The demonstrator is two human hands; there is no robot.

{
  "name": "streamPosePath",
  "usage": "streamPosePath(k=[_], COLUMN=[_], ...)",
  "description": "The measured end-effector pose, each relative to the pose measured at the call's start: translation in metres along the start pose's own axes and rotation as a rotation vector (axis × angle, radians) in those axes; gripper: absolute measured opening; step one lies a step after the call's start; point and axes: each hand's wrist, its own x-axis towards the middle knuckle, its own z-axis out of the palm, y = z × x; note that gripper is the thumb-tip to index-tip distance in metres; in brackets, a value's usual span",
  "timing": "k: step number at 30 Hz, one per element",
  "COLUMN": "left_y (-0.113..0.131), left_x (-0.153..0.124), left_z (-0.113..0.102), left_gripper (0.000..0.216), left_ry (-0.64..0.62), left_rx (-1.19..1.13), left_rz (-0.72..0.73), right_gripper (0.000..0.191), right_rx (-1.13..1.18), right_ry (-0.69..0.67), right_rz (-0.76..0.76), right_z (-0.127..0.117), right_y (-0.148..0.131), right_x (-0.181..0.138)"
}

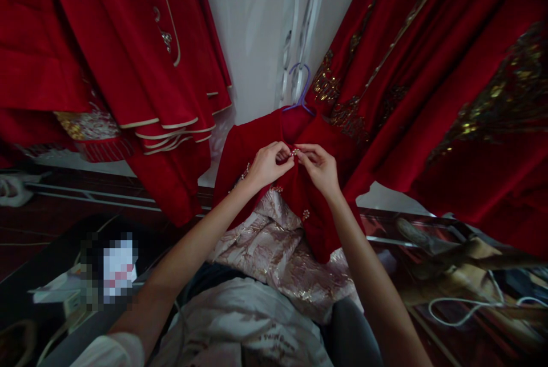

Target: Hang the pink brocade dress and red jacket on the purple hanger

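A red velvet jacket (317,207) hangs on a purple hanger (302,90) in front of me, with a pale gold brocade lining or skirt (274,247) showing below it. My left hand (268,164) and my right hand (319,167) meet at the jacket's front just under the collar. Both hands pinch the fabric edges together around a small pearl-like clasp or button (295,152). A second beaded button (305,214) sits lower on the front.
Red embroidered garments hang at left (128,59) and right (449,99), with a white wall (257,30) between them. A white cord (471,307) lies on the dark floor at right. Grey and white cloth (240,321) lies below my arms.
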Motion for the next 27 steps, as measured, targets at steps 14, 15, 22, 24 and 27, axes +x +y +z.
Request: streamPosePath(k=[14, 15, 22, 24, 27], left_y=[0.0040, 0.0044, 0.0058, 0.0056, 0.0055], left_x=[0.0017, 0.0020, 0.0019, 0.0020, 0.0028], left_z=[-0.0034, -0.0035, -0.0042, -0.0050, -0.0062], left_gripper=[0.003, 0.003, 0.004, 0.005, 0.005], left_ry=[-0.032, -0.032, -0.044, -0.055, -0.075], left_rx=[0.083, 0.093, 0.143, 0.154, 0.163], left_rz=[0.015, 0.016, 0.019, 0.021, 0.029], right_gripper=[0.030, 0.030, 0.031, 0.032, 0.034], right_rx=[0.038, 0.042, 0.059, 0.060, 0.061], right_ry=[-0.006, -0.007, -0.016, -0.017, -0.017], right_rz=[-0.003, -0.004, 0.001, 0.002, 0.009], right_z=[-0.0005, -0.0005, -0.0005, -0.0008, -0.0012], right_y=[0.0008, 0.0010, 0.0021, 0.0023, 0.0026], right_x=[-0.0007, -0.0006, -0.0013, -0.0013, -0.0011])
